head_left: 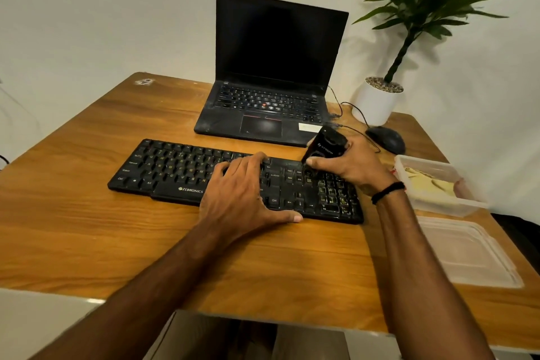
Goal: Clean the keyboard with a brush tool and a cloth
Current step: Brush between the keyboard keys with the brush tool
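Here left hand presses keyboard, right hand grips brush

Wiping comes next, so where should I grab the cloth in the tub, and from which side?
Pinch a raised fold near the middle of the cloth, coming straight down from above. The tub is open on top and its walls block a sideways reach, while the cloth lies crumpled low inside. The right hand is nearest but grips the brush, so that likely needs setting down first.
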A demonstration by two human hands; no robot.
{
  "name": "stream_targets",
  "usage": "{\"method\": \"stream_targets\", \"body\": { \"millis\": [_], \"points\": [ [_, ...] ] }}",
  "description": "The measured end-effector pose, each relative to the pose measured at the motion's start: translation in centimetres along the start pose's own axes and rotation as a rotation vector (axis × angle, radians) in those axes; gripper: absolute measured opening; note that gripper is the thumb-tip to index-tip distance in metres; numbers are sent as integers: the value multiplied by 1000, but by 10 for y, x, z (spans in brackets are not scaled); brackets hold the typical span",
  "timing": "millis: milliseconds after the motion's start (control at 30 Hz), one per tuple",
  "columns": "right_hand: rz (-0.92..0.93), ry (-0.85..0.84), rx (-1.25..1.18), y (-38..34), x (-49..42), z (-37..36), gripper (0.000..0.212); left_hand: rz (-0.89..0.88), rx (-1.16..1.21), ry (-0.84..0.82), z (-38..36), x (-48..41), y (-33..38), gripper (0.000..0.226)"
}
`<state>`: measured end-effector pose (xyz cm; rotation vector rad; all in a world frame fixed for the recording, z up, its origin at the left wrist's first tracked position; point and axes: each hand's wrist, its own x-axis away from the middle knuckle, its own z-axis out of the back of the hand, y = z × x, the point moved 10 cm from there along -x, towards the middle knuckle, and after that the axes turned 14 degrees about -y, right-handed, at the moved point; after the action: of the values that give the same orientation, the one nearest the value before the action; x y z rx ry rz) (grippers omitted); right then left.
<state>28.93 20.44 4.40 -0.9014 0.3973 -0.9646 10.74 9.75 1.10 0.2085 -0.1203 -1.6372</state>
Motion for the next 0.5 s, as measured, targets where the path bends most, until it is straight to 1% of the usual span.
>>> {"method": "stream_targets", "body": {
  "millis": [67,100,133,167,200,233,300,333,367,400,467,500],
  "points": [
    [35,-198,-85,-6,4,-17,52,4,2,-2,0,0,0,133],
    [37,-197,-94,-7,5,-19,51,5,4,-2,1,0,0,133],
    [35,-121,-77,-9,5,-15,52,5,6,-5,1,0,0,132],
    [17,12,-17,-8,4,-3,51,5,8,-7,0,0,-1,132],
    [-7,111,29,-9,6,5,50,5,8,-9,0,0,-1,132],
    [-12,107,20,-6,5,6,49,6,7,-11,-1,0,-1,132],
    [12,-95,-50,-4,2,-13,47,9,-2,-14,-1,0,0,133],
    [23,-166,-88,-6,3,-20,48,10,-4,-10,-1,0,0,133],
    [27,-163,-104,-6,3,-22,49,11,-4,-7,0,0,0,133],
    [32,-95,-91,-8,3,-19,49,10,-2,-6,0,0,0,133],
    [9,118,28,-12,6,-2,48,6,4,-4,0,-1,-1,132],
    [-12,132,24,-8,5,0,49,4,7,-3,-1,0,-1,132]
  ]
}}
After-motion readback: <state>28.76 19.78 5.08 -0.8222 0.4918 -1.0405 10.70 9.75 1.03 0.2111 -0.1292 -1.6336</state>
